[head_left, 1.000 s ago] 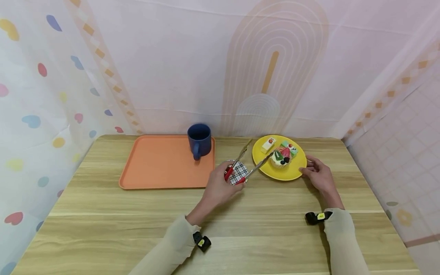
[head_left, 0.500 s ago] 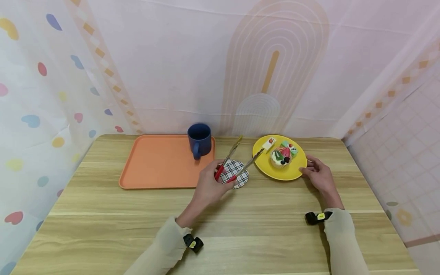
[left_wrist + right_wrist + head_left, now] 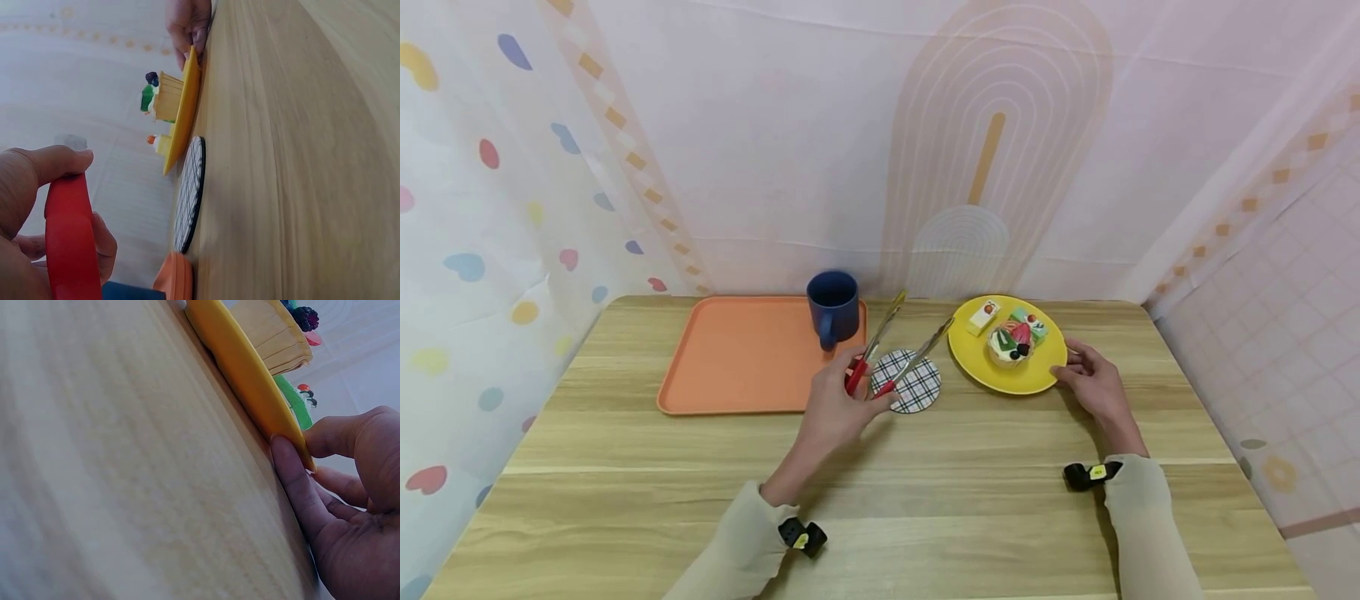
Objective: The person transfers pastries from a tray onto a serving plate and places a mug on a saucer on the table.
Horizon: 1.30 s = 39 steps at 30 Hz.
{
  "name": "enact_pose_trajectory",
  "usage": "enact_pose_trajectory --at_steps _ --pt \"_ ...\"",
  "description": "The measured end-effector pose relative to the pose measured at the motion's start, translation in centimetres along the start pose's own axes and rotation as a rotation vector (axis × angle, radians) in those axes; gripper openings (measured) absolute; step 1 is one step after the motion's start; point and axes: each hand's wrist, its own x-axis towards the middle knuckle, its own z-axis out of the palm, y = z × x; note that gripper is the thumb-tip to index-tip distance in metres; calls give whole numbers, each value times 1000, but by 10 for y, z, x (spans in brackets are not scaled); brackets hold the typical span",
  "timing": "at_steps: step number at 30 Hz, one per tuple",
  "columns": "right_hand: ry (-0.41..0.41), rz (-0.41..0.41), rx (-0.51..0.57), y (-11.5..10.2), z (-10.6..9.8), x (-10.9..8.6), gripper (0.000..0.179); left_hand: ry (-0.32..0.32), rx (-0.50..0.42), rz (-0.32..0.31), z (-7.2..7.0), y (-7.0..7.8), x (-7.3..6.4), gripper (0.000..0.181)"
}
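My left hand (image 3: 838,404) grips red-handled tongs (image 3: 880,342) whose metal arms are spread apart with nothing between the tips. In the head view the tongs overlap a round checked coaster (image 3: 920,387) on the table. At the right, my right hand (image 3: 1093,383) pinches the rim of a yellow plate (image 3: 977,367), thumb and fingers on either side of the edge in the right wrist view. On the plate sit a fruit tart (image 3: 1009,344), a white cake slice (image 3: 982,317) and a green cake piece (image 3: 1030,323) partly behind the tart.
An orange tray (image 3: 745,358) lies on the wooden table (image 3: 940,500) at the left. Upon its right end stands a dark blue mug (image 3: 834,308), handle facing me. A patterned curtain (image 3: 775,167) hangs along the table's back edge.
My left hand has moved left with the tongs, away from the tart and over toward the tray, uncovering more of the coaster. The right hand stays at the plate's rim.
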Motion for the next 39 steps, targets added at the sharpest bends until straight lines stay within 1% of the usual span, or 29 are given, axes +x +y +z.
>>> enact_pose_trajectory --at_steps 5,7,12,19,24,30,39 --pt "3 -3 11 0 1 0 64 36 22 26 -7 -4 -3 72" --pt "6 -4 11 0 1 0 64 42 22 25 -11 -5 -4 75" --pt "14 -4 0 0 1 1 64 56 28 7 -20 -7 -7 80" --pt "14 -3 8 0 1 2 63 96 68 -1 -30 -12 -11 75" --pt "14 -3 16 -1 1 0 64 106 66 -22 -38 -14 -14 70" --pt "16 -1 14 -1 2 -2 64 110 66 -40 -48 -18 -19 72" --pt "14 -1 16 0 2 -1 63 128 71 -55 -56 -30 -27 73"
